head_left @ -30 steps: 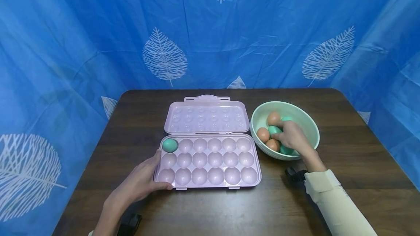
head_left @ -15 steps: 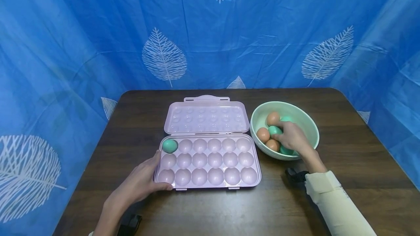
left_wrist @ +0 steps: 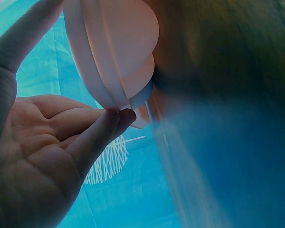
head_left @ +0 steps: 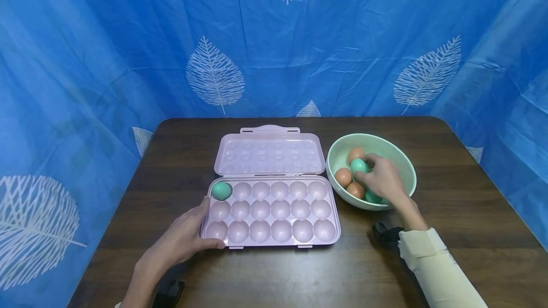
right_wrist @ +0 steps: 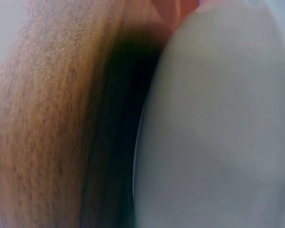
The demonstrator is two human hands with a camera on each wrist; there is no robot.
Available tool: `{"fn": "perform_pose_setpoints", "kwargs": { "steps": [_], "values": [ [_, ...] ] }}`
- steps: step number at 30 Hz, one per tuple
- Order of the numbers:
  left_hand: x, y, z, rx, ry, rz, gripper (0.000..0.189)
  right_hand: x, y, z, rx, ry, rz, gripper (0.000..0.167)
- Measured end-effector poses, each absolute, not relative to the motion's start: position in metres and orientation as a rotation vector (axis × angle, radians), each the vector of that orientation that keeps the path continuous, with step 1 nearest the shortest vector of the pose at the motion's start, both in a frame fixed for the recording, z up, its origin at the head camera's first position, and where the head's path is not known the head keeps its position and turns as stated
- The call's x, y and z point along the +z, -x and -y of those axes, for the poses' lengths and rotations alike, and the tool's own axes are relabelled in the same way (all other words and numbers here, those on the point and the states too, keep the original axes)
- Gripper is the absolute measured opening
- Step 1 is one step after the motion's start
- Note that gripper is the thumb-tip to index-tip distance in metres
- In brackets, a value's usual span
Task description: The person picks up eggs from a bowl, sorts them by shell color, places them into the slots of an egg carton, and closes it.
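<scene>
In the head view my right hand reaches into the pale green bowl. Its thumb and fingers pinch a green egg. Around that egg lie three brown eggs, one of them the near brown egg, and another green egg partly under the hand. My left hand grips the near left corner of an opened lilac egg tray, thumb on the front edge, fingers along the side. The left wrist view shows fingertips against the tray's rim. A green egg sits in the tray's back left cup.
The tray's lid lies folded back behind it. The bowl stands close to the tray's right side on a dark wooden table. A blue leaf-print curtain hangs around the table. The bowl's outer wall fills much of the right wrist view.
In the bowl, the pinched green egg has shifted slightly up and away, with the right fingers now at its right side. The left hand and the tray have stayed put.
</scene>
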State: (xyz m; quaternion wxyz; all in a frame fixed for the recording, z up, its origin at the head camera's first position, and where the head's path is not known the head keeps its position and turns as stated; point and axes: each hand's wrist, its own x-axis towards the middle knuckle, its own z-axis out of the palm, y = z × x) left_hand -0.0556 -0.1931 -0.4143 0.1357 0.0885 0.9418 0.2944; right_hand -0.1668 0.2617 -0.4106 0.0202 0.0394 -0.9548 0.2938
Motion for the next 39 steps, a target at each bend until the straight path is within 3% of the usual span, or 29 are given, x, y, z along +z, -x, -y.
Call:
{"fn": "perform_pose_setpoints", "kwargs": {
  "steps": [11, 22, 30, 39],
  "values": [
    [-0.412, 0.057, 0.192, 0.828, -0.29, -2.737, 0.124, -0.401, 0.16, -0.249, 1.077, -0.136, 2.595, 0.036],
    [-0.412, 0.058, 0.193, 0.836, -0.277, -2.732, 0.123, -0.367, 0.147, -0.212, 1.363, -0.233, 2.417, 0.051],
    [-0.406, 0.058, 0.192, 0.814, -0.285, -2.726, 0.122, -0.348, 0.14, -0.179, 1.684, -0.452, 2.259, 0.041],
    [-0.405, 0.059, 0.191, 0.813, -0.278, -2.708, 0.121, -0.355, 0.145, -0.125, 1.825, -0.585, 2.208, 0.037]
  ]
}}
